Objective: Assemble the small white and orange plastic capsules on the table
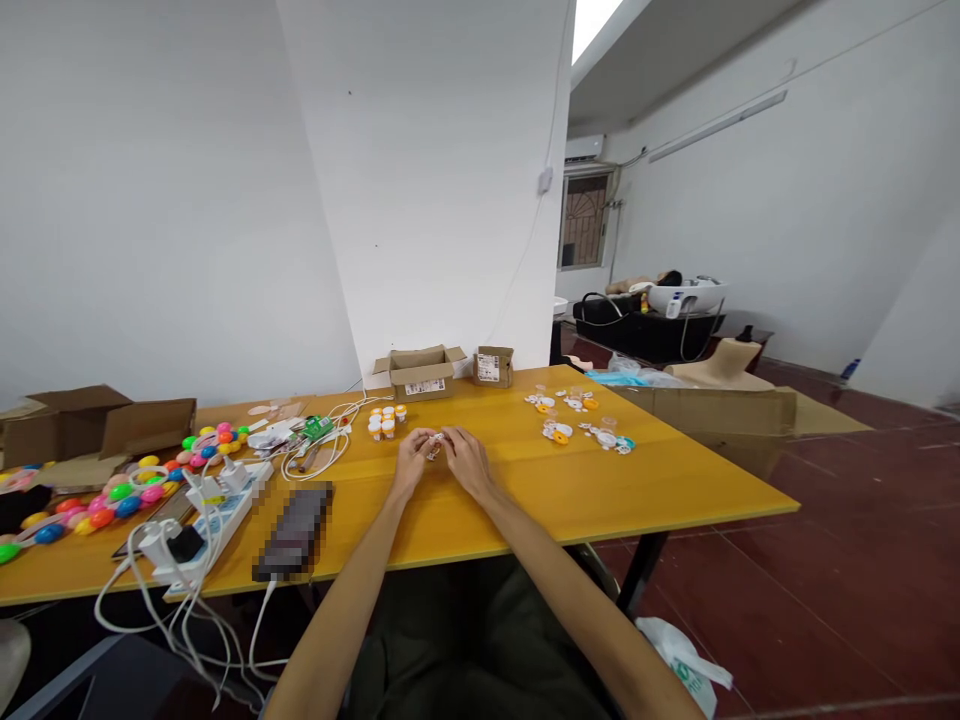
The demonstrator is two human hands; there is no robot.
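Note:
Both my hands meet over the middle of the yellow table (600, 490). My left hand (412, 461) and my right hand (464, 459) pinch a small white part (434, 442) between their fingertips; it is too small to name. Just beyond them stands a cluster of small white-and-orange pots (386, 421). Further right lie several small white, orange and blue pieces (577, 418) scattered on the tabletop.
A white power strip (214, 512) with plugs and cables and a pixelated phone (294, 531) lie at the left front. Coloured plastic balls (120, 492) and cardboard boxes (97, 422) sit far left; two small boxes (421, 372) stand at the back. A big cardboard sheet (720, 410) leans beyond the right edge.

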